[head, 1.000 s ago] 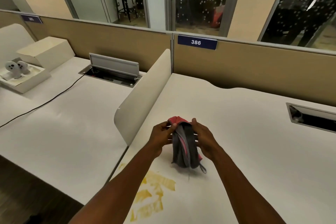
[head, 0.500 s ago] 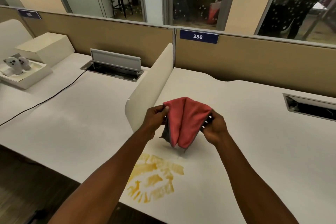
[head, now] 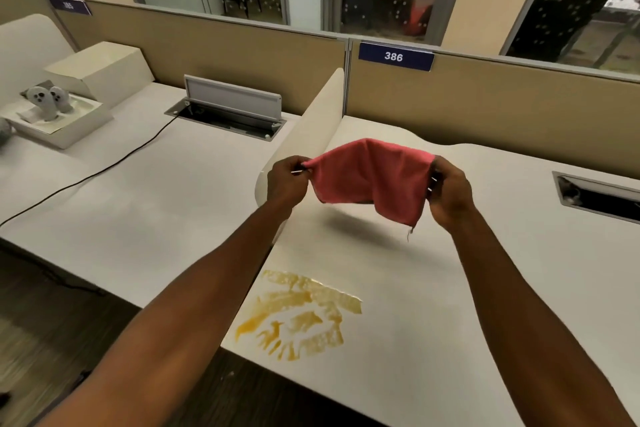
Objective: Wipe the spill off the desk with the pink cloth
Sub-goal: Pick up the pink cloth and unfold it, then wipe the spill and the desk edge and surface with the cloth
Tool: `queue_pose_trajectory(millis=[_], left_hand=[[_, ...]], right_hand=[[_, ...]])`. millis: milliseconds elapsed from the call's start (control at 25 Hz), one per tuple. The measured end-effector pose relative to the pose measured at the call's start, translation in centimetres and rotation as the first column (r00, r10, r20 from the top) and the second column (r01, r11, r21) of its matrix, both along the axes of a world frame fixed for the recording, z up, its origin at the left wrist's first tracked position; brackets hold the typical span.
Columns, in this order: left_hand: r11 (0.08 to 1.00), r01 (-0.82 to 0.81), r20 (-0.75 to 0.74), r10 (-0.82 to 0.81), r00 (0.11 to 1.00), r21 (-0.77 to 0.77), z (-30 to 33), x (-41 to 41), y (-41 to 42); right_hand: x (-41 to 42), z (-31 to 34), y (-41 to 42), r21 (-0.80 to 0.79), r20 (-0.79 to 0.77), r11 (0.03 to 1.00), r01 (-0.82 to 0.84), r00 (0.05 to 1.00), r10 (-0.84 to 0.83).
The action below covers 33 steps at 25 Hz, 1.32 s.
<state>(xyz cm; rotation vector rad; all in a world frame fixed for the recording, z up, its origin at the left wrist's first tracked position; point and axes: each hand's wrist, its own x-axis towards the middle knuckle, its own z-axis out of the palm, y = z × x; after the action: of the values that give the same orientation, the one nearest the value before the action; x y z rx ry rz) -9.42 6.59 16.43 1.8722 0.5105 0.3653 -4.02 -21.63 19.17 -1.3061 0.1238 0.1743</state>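
The pink cloth [head: 372, 177] hangs stretched in the air above the white desk [head: 485, 288]. My left hand [head: 287, 180] pinches its left corner and my right hand [head: 448, 191] grips its right edge. A smeared yellow spill [head: 301, 314] lies on the desk near the front edge, below and nearer to me than the cloth. The cloth casts a shadow on the desk and does not touch it.
A cream divider panel [head: 311, 135] separates this desk from the left one. A cable hatch [head: 595, 194] is sunk into the desk at right; an open hatch [head: 228, 111] and a black cable [head: 104, 170] lie on the left desk, with a white box [head: 59, 114] farther left.
The cloth has been lifted off the desk and unfolded. My hands moved apart and spread it wide, its pink side toward me.
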Motion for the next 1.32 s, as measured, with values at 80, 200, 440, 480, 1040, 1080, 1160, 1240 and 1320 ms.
queue_pose_trajectory(millis=[80,200,440,480,1040,1080,1160,1240,1320], left_hand=[[0.991,0.051,-0.060,-0.044,0.997,0.126,-1.9,-1.1,0.6],[0.940,0.172,-0.244,-0.101,0.964,0.293,-6.2,-3.8,2.0],[0.880,0.245,-0.369,-0.087,0.925,0.407,-9.8,-8.2,2.8],[0.866,0.271,-0.351,-0.121,0.929,0.419,-10.3,-8.7,3.1],[0.904,-0.248,-0.119,0.305,0.945,0.348,-14.6,-25.1,5.9],[0.897,-0.261,-0.123,0.322,0.939,0.355,-15.0,-26.2,6.4],[0.891,-0.274,-0.137,0.342,0.930,0.362,-15.9,-27.9,7.4],[0.882,-0.247,-0.160,0.333,0.929,0.402,-16.7,-28.7,8.2],[0.881,-0.175,-0.198,0.285,0.938,0.439,-17.5,-28.9,8.9]], right_hand=[[-2.0,-2.0,-0.5,-0.158,0.089,0.966,-0.207,0.971,0.222],[-5.6,-7.7,-1.2,-0.365,-0.015,0.817,-0.447,0.880,0.475],[-11.1,-11.7,-1.5,-0.487,-0.279,0.542,-0.684,0.711,0.646],[-11.2,-11.5,-1.5,-0.491,-0.281,0.526,-0.695,0.698,0.659],[-12.6,-18.4,7.1,-0.994,-0.109,-0.104,-0.045,0.626,0.772],[-13.2,-18.4,7.3,-0.995,-0.098,-0.097,-0.037,0.647,0.756],[-14.5,-18.4,7.7,-0.996,-0.088,-0.087,-0.036,0.680,0.727],[-16.1,-18.5,8.4,-0.996,-0.086,-0.083,-0.039,0.718,0.691],[-18.0,-18.6,8.9,-0.995,-0.095,-0.093,-0.043,0.737,0.670]])
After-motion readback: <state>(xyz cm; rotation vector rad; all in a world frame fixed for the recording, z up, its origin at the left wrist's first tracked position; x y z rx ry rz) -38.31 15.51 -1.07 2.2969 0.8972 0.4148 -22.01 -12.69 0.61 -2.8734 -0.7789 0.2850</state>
